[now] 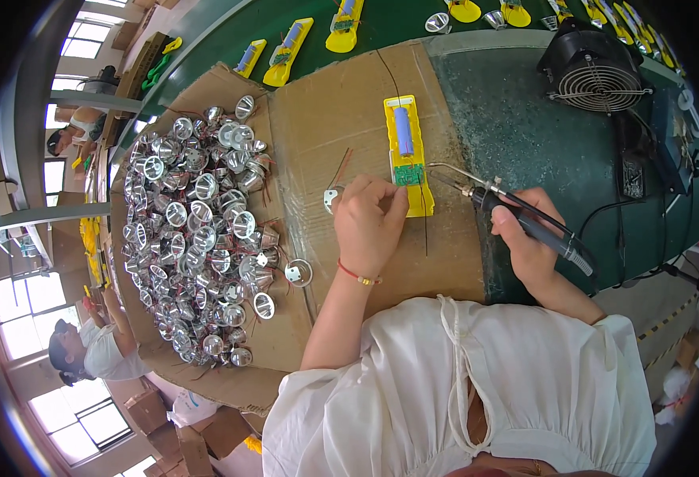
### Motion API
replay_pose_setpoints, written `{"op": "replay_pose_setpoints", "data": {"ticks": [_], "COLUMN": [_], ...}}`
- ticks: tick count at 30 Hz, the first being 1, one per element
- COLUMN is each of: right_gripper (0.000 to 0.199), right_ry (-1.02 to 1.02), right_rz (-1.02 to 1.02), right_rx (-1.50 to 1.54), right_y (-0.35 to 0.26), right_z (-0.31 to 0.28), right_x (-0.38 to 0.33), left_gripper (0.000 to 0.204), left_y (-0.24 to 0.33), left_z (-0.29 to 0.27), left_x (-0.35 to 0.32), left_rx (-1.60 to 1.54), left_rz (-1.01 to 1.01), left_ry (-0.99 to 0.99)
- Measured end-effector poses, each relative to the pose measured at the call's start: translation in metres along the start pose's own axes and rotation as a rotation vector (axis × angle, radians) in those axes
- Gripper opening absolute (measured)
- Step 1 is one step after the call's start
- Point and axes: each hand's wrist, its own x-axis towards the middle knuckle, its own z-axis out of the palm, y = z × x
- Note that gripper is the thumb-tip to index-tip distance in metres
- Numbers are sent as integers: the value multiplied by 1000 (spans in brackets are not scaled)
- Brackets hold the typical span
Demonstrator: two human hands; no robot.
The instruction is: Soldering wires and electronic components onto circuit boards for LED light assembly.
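A yellow flashlight housing (421, 203) lies on the cardboard, holding a blue cylindrical battery (403, 131) and a small green circuit board (408, 175). Thin dark wires run from its two ends. My left hand (368, 215) is at the housing's left edge, thumb and fingers pinched beside the board; what lies between the fingertips is hidden. Partly behind that hand sits a silver reflector cup (331, 197) with red wires. My right hand (531, 238) grips a soldering iron (524, 222) with a thin metal tube along it, the tip close to the board's right edge.
On the left, a cardboard tray (286, 350) holds a heap of reflector cups (198, 215). More yellow housings (288, 52) line the green conveyor (397, 32) at the back. A black fan (596, 75) stands at the far right, cables below it. Other people are in the left background.
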Motion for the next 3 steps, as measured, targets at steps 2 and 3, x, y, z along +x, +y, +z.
{"op": "replay_pose_setpoints", "data": {"ticks": [2,3], "right_gripper": [15,15], "right_ry": [-12,-12], "right_rz": [27,41], "right_rx": [29,48], "right_y": [0,2], "right_z": [-3,-3], "right_x": [0,-1], "left_gripper": [10,10], "left_y": [1,1], "left_z": [0,0], "left_x": [0,0], "left_rx": [-4,-9], "left_rz": [-26,-52], "left_ry": [-10,-23]}}
